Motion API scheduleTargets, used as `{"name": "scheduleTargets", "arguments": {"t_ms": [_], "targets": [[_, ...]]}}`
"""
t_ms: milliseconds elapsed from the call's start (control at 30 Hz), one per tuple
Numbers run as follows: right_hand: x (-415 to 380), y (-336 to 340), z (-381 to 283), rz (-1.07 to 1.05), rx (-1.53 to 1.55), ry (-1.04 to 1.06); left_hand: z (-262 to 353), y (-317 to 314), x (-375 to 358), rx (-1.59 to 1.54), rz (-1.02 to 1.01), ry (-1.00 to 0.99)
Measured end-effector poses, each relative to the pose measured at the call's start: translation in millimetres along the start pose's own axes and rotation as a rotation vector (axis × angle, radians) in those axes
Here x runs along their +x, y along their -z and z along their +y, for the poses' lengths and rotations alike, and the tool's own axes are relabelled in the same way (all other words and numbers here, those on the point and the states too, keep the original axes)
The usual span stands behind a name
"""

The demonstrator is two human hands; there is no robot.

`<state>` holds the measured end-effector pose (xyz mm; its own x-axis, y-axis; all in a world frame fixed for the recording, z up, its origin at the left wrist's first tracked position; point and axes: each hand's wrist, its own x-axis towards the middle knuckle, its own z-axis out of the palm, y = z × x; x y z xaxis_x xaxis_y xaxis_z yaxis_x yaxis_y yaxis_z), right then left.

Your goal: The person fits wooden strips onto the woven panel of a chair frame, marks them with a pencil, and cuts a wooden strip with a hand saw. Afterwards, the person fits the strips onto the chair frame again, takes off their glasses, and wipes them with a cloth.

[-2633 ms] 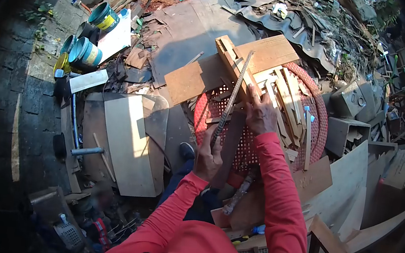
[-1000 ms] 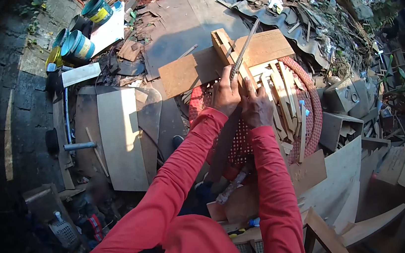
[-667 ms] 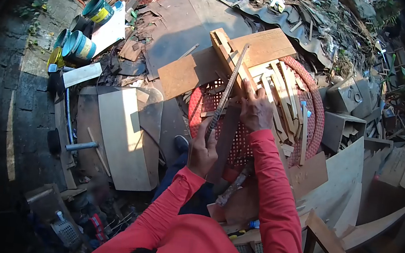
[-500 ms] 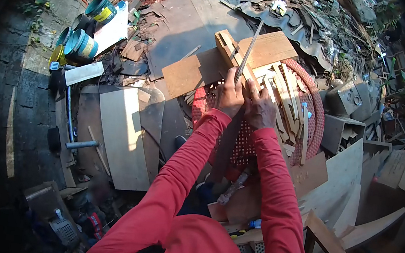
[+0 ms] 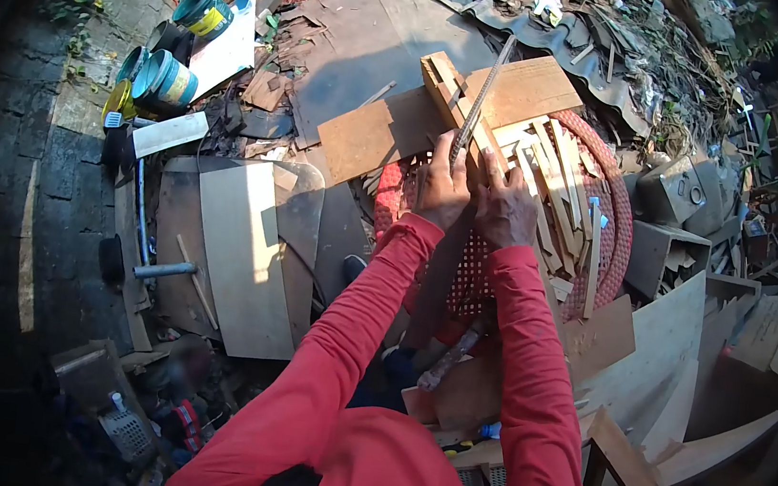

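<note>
Two brown boards, left [image 5: 361, 149] and right [image 5: 531, 86], show on either side of a narrow wooden stack [image 5: 440, 86], over a red woven support [image 5: 618, 236]; whether they are one piece passing beneath cannot be told. For a clean pass, this base should sit firmly, since any rocking of the boards would carry into the work. The stack, angled away from the person, is best kept from sliding and its layers pressed together. A long thin dark bar [image 5: 489, 86], possibly a file or rasp, slants over the stack, its far end above the right board. Good working, as judged here, calls for long, level strokes, light even pressure and an unchanging angle, the fingers clear of the rough length. Loose pale strips [image 5: 558, 195] lie just to the right.

Pose: the left hand [image 5: 445, 195] is closed around the near end of the bar, knuckles up and wrist toward the body. Close beside it, the right hand [image 5: 509, 215] lies palm down, fingers [image 5: 495, 171] reaching forward onto the near part of the stack as a steadying hold; whether its thumb grips from below cannot be told.
</note>
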<state>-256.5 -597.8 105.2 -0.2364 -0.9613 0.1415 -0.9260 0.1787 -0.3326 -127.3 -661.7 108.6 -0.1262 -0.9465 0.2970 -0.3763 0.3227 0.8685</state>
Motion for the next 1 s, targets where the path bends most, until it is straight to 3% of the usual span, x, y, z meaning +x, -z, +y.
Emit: {"name": "scheduleTargets", "arguments": {"t_ms": [100,200,300,367,433,467,533,600,633,667,700,833,933,1000], "targets": [[-2,-2,3,0.025,-0.012,0.043,3,10,-31,0.004,0.014,0.018],[0,2,0,-0.011,-0.023,0.014,25,73,-122,-0.001,-0.030,0.068],[-2,7,-1,-0.032,0.002,0.013,43,97,-148,-0.016,-0.063,0.169],[-3,5,1,-0.017,0.002,0.013,36,64,-90,-0.082,-0.078,0.218],[-3,0,-1,0.022,0.009,0.018,-6,6,-25,-0.045,0.038,-0.011],[-1,0,-1,0.018,0.003,0.016,8,7,-8,0.031,-0.069,0.111],[-2,2,-1,-0.005,-0.006,0.007,8,7,-4,-0.027,-0.108,0.128],[-2,4,1,0.005,-0.030,0.033,-9,6,-35,-0.053,-0.013,0.028],[-2,3,0,0.012,-0.035,0.042,-19,12,-55,-0.011,0.072,-0.119],[1,1,0,0.023,-0.028,0.041,0,34,-82,-0.068,-0.015,0.096],[3,-1,0,0.029,-0.024,0.040,5,53,-101,-0.076,-0.049,0.150],[2,-1,4,-0.036,0.066,-0.009,37,102,-142,-0.089,0.017,0.117],[-6,1,5,0.335,0.105,0.071,38,129,-145,-0.044,0.049,0.098],[-22,8,2,0.289,0.024,0.021,35,143,-148,-0.015,0.073,0.137]]}}
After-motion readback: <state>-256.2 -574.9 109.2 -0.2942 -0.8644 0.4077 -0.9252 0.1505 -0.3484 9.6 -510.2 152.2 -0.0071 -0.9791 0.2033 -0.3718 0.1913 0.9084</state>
